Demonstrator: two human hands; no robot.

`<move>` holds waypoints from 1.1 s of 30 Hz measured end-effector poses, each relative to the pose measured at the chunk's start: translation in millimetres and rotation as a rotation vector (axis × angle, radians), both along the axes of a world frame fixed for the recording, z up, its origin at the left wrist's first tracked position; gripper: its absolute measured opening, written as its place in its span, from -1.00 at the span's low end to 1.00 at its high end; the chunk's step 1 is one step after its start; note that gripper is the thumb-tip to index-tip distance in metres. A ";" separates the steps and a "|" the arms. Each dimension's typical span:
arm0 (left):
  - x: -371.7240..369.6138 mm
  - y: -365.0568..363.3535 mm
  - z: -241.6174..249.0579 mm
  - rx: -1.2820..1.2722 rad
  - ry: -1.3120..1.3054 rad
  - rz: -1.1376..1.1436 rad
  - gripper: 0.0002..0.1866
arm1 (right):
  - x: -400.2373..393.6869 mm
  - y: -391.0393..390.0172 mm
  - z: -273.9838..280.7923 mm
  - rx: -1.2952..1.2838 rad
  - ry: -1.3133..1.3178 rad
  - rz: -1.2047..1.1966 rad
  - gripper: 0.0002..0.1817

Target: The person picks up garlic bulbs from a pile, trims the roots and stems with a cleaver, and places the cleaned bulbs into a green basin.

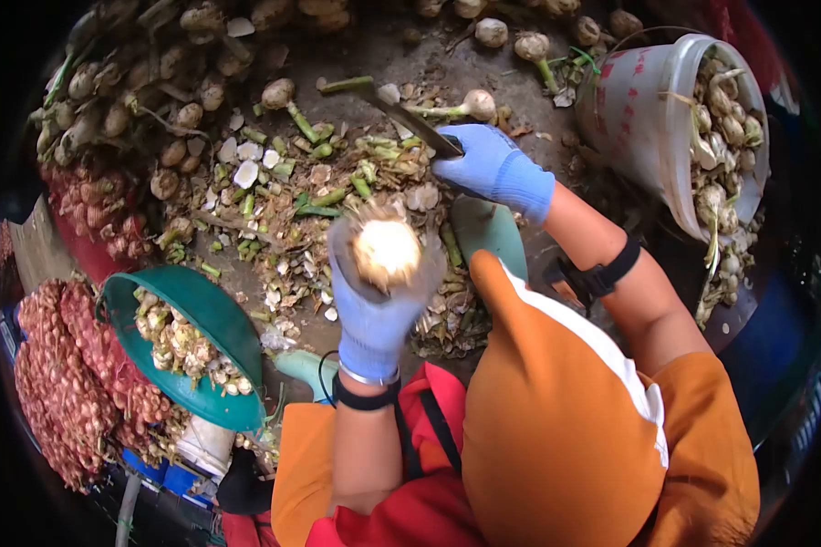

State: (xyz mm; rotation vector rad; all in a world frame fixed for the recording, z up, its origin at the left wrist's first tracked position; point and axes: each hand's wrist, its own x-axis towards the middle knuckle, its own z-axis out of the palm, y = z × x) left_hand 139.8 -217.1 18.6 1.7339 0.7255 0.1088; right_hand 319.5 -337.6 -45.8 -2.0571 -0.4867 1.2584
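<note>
My left hand (pixel 374 296), in a blue and grey glove, is wrapped round a garlic bulb (pixel 386 252) whose pale cut face points up; both are blurred. Up and to the right, my right hand (pixel 493 166), in a blue glove, grips the handle of a knife (pixel 410 121). The dark blade points to the upper left, over the trimmings, apart from the bulb. Below the blade, cut stems and dry peels (pixel 319 191) are scattered on the ground.
A white bucket (pixel 625 118) of garlic leans at the upper right. At the lower left are a green basin (pixel 219 319) holding garlic pieces and red net sacks (pixel 59 383). Untrimmed bulbs (pixel 114 118) are heaped at the upper left. Pale green boots (pixel 490 239) show near my hands.
</note>
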 end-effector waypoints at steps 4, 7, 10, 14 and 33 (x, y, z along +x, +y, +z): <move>-0.3 17.3 -31.4 -0.072 -0.005 -0.036 -0.23 | -23.1 12.4 2.2 0.309 0.473 -0.169 -0.70; -3.6 21.1 -13.0 -0.605 0.122 0.162 -0.42 | -21.7 15.8 40.9 0.399 0.143 0.009 -0.69; -0.3 25.4 -9.7 -0.531 0.058 0.228 -0.56 | -16.6 16.2 26.8 0.245 -0.337 0.354 -0.67; -14.8 77.8 16.0 -0.146 -0.148 0.300 -0.57 | 11.0 -1.0 -6.8 0.001 -0.207 0.276 -0.71; -11.0 63.9 -17.0 0.220 -0.330 0.222 -0.46 | 0.4 27.5 -1.0 -0.070 -0.325 0.484 -0.69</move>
